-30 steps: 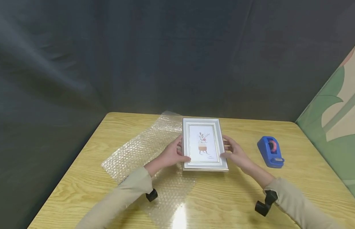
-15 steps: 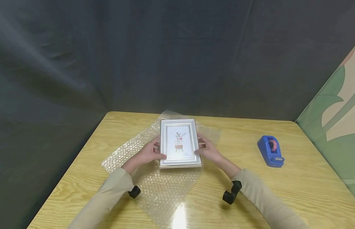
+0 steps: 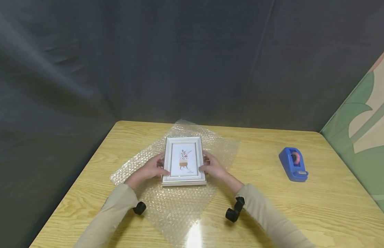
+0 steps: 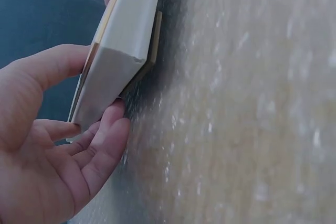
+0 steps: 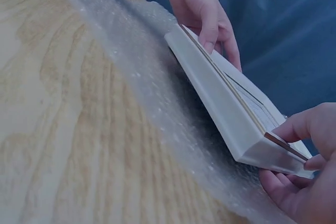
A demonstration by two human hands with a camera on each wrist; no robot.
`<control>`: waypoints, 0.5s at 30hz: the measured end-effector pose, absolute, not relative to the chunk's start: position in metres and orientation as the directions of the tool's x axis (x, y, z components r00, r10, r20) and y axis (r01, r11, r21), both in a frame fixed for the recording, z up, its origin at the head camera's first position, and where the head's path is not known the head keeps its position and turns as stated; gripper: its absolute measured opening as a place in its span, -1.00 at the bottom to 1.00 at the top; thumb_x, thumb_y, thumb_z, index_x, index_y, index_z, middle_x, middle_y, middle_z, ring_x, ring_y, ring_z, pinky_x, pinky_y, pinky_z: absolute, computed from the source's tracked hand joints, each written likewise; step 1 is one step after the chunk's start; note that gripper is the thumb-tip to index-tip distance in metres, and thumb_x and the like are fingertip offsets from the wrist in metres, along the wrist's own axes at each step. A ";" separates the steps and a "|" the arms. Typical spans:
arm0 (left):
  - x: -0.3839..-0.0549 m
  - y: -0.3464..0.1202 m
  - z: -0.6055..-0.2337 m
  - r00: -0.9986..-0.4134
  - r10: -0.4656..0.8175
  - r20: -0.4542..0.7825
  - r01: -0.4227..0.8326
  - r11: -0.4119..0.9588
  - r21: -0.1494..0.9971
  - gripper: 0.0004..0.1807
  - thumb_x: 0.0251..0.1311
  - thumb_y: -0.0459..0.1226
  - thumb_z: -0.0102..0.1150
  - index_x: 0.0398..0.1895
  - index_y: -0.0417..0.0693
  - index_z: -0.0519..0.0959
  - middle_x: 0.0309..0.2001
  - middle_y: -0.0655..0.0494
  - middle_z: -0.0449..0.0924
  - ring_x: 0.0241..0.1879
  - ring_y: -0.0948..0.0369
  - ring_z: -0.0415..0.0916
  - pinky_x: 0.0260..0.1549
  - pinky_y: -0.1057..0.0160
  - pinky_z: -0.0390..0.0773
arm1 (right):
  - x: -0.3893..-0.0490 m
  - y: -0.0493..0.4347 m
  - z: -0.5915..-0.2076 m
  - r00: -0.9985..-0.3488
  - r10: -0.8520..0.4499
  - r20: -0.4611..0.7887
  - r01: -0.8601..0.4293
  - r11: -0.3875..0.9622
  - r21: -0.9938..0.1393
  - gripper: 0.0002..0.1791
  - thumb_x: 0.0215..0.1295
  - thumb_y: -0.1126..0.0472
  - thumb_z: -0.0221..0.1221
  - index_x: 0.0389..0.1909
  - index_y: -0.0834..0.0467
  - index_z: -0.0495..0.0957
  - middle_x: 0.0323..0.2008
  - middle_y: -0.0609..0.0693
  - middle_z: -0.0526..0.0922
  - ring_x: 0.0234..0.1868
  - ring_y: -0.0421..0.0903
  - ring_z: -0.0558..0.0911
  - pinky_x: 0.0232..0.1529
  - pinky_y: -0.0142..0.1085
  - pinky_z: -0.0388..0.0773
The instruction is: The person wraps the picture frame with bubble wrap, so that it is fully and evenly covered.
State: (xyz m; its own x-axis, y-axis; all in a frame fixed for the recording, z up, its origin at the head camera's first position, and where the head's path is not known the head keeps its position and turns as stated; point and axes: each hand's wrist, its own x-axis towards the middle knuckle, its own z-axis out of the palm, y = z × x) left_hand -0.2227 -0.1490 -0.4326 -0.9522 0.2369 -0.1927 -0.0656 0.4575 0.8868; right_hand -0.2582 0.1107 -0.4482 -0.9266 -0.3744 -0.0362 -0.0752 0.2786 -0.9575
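A white picture frame (image 3: 184, 161) with thin gilt lines and a potted-plant print faces up over a sheet of bubble wrap (image 3: 179, 203). My left hand (image 3: 151, 167) grips its left side, thumb on the front and fingers curled under the edge. On the opposite side my right hand (image 3: 214, 167) holds the frame the same way. In the left wrist view the frame's back edge (image 4: 123, 61) sits close over the wrap, with a thin backing piece showing beneath. The right wrist view shows both hands on the tilted frame (image 5: 215, 98).
On the right of the wooden table (image 3: 257, 155) stands a blue tape dispenser (image 3: 293, 164) with a pink roll core. A dark curtain (image 3: 192, 62) hangs behind the table's back edge. At the right is a leaf-patterned panel (image 3: 365, 131).
Both hands have carried the picture frame leftward from the right edge of the bubble wrap to over its middle, and lately lower and nearer. The tape dispenser has not moved.
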 end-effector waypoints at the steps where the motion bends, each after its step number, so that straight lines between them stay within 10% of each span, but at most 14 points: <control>1: -0.223 -0.151 -0.434 -0.951 0.236 -0.199 -0.071 0.459 0.886 0.00 -0.15 -0.39 0.31 0.39 -0.14 -0.04 -0.15 -0.18 0.47 -0.38 0.16 0.47 -0.49 0.22 0.56 | -0.258 0.109 -0.450 -0.928 -0.370 -0.039 -0.073 0.283 -0.956 -0.18 -0.09 0.49 0.15 0.29 0.40 0.09 -0.10 0.30 0.45 -0.19 0.05 0.48 -0.30 -0.28 0.55; 15: -0.223 -0.156 -0.443 -0.948 0.291 -0.129 0.022 0.465 0.885 0.00 -0.21 -0.35 0.36 0.38 -0.14 0.04 -0.02 -0.25 0.46 -0.61 0.25 0.43 -0.62 0.34 0.51 | -0.247 0.107 -0.440 -0.886 -0.461 0.049 -0.164 0.213 -0.963 -0.30 -0.13 0.61 0.05 0.19 0.53 0.18 -0.08 0.45 0.49 -0.40 -0.05 0.55 -0.60 -0.43 0.46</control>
